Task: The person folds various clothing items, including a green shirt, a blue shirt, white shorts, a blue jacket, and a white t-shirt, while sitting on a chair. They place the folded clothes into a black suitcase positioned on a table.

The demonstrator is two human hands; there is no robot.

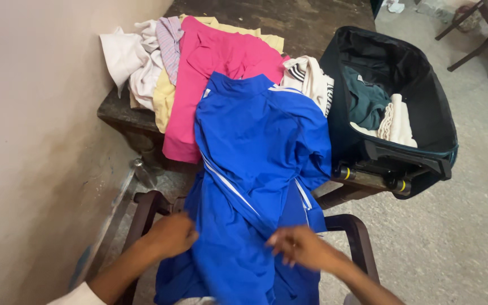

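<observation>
Hands: left hand is closed around the left edge of the blue garment, fingers curled into the cloth; right hand lies on the lower right part of the same cloth with fingers bent, and it looks like a pinch, though motion blur hides the fingertips. Holding both edges keeps the cloth stretched flat between them.

Blue garment: sports top with thin white stripes, spread lengthwise from the chair up onto the worktop, collar at the far end. Because it is long, its lower half hangs over the chair and its upper half rests on the other clothes.

Chair: dark wooden chair just in front of the person, its arms showing on both sides of the blue cloth; it carries the near end of the garment.

Worktop: dark, worn wooden worktop pushed against the pale wall.

Clothes pile: pink shirt under the blue collar, yellow piece under that, white and striped cloth at the far left, white top with black stripes at the right. They overlap loosely, not folded.

Suitcase: black suitcase open at the right end of the worktop, its wheels toward the person; dark green and cream folded clothes lie inside it.

Floor: grey concrete floor, with legs of another chair far right.
</observation>
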